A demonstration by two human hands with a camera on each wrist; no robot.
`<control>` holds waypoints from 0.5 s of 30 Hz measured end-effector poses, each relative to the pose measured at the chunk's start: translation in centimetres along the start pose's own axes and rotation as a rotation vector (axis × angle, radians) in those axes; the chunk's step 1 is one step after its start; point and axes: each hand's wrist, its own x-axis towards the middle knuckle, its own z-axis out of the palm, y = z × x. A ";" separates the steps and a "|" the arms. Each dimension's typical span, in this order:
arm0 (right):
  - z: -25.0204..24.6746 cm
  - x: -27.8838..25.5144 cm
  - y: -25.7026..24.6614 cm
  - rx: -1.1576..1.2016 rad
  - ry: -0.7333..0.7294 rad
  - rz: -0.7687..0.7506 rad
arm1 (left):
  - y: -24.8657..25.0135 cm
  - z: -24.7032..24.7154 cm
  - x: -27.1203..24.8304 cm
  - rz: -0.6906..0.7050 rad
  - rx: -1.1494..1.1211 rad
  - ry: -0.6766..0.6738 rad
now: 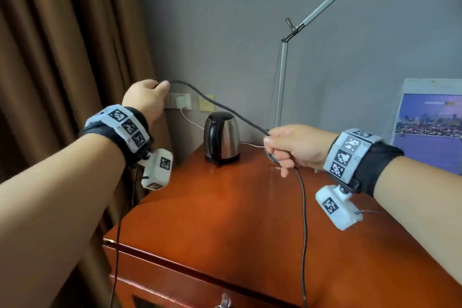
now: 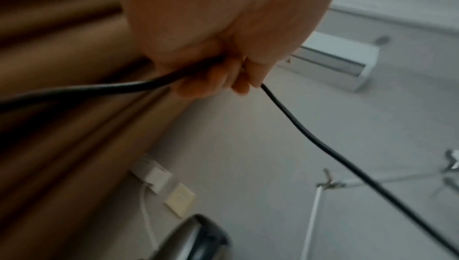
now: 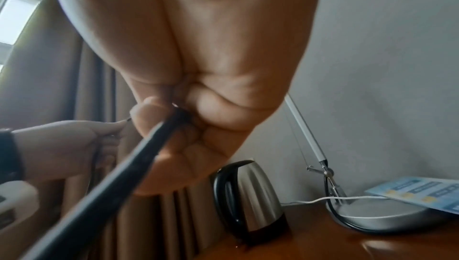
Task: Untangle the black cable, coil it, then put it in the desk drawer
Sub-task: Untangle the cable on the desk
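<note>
A thin black cable [image 1: 220, 105] stretches in the air between both hands above the reddish wooden desk [image 1: 225, 220]. My left hand [image 1: 147, 97] grips it high at the back left, near the wall sockets; the fingers [image 2: 211, 79] curl round the black cable [image 2: 347, 168]. My right hand [image 1: 290, 147] grips it lower, right of the kettle, and the black cable [image 3: 139, 158] runs out of its fist. From each hand a length hangs down past the desk's front edge. The drawer front [image 1: 180, 292] shows at the bottom, closed.
A steel kettle [image 1: 221, 137] with a black handle stands at the back of the desk. A desk lamp's arm [image 1: 281, 87] rises behind my right hand, its round base [image 3: 382, 217] on the desk. A white charger [image 1: 183, 101] sits in the socket. Brown curtains [image 1: 62, 57] hang left.
</note>
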 end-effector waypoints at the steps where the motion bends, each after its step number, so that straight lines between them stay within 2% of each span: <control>1: 0.4 0.2 0.2 0.033 0.005 -0.006 | -0.5 0.1 -0.4 -0.007 0.149 -0.057; 3: 1.1 1.0 -0.6 0.035 0.102 -0.055 | -0.8 1.0 -1.9 -0.016 0.362 -0.181; 7: 1.1 2.7 -4.2 -0.461 0.324 -0.114 | 0.6 3.3 -4.4 0.038 0.322 -0.284; 8: 1.0 3.1 -4.7 -0.458 0.359 -0.109 | 1.1 3.6 -4.6 0.063 0.290 -0.293; 10: 0.9 3.8 -5.5 -0.289 0.399 -0.113 | 2.0 4.1 -5.4 0.103 0.204 -0.262; 12: 0.9 4.3 -6.2 -0.103 0.470 -0.124 | 2.5 4.6 -6.0 0.091 -0.008 -0.257; 15: 0.7 4.6 -7.9 0.191 0.567 -0.115 | 2.8 4.6 -7.4 -0.016 -0.311 -0.477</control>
